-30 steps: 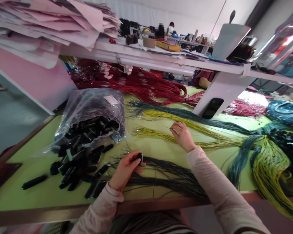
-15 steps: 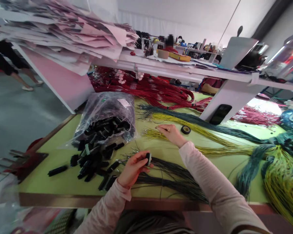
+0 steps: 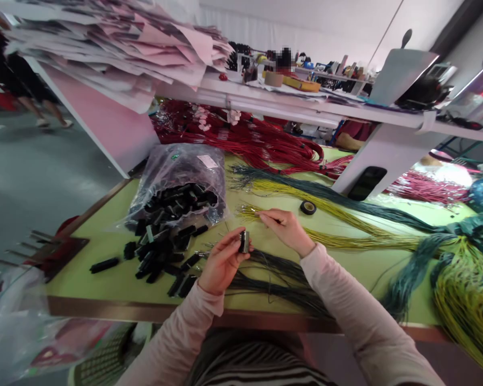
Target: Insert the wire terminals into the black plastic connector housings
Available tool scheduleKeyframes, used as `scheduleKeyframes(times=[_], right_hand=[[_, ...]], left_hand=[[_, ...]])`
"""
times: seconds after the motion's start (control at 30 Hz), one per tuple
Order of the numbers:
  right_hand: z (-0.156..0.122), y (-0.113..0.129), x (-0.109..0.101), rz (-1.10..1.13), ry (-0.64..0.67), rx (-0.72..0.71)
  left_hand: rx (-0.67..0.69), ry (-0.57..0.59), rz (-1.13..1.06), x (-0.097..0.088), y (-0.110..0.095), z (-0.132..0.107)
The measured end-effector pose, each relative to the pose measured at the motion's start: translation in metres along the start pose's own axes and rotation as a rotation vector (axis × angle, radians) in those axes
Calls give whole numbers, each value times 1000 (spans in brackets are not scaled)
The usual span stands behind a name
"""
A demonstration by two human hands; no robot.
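My left hand (image 3: 222,264) holds a small black connector housing (image 3: 244,242) upright between thumb and fingertips, above a dark bundle of thin wires (image 3: 273,284). My right hand (image 3: 286,230) pinches what looks like a thin yellow wire at the tips of a yellow wire bundle (image 3: 346,236). A heap of black connector housings (image 3: 161,252) spills from a clear plastic bag (image 3: 177,177) to the left of my hands. A roll of black tape (image 3: 308,207) lies just beyond my right hand.
A green-topped workbench (image 3: 104,287) has a brown front edge. Red wire bundles (image 3: 241,140) lie beyond, beneath a white shelf (image 3: 265,102) with stacked pink papers (image 3: 121,53). Teal and yellow wire coils (image 3: 462,273) lie at right. A person (image 3: 32,80) walks on the floor at left.
My left hand has raised the connector and turned it upright. My right hand has moved to the yellow wire tips. The view has swung, shifting the bench rightward in the frame.
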State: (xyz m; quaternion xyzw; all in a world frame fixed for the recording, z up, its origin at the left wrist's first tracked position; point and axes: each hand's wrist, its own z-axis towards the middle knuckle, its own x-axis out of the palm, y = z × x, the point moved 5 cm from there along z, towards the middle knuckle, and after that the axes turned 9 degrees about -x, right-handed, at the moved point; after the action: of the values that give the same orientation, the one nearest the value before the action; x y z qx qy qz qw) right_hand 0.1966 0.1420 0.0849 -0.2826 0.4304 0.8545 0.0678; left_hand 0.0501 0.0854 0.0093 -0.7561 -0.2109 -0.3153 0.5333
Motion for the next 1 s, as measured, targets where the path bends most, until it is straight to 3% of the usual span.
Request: scheduleKeyframes(times=[0.23, 0.8, 1.0], right_hand=[[-38, 10, 7, 281, 50, 110], [-48, 24, 13, -160, 104, -102], [-52, 29, 19, -456, 184, -225]], left_hand=[[17, 42, 44, 2, 6, 1], [40, -19, 117, -5, 15, 8], [80, -40, 155, -7, 15, 6]])
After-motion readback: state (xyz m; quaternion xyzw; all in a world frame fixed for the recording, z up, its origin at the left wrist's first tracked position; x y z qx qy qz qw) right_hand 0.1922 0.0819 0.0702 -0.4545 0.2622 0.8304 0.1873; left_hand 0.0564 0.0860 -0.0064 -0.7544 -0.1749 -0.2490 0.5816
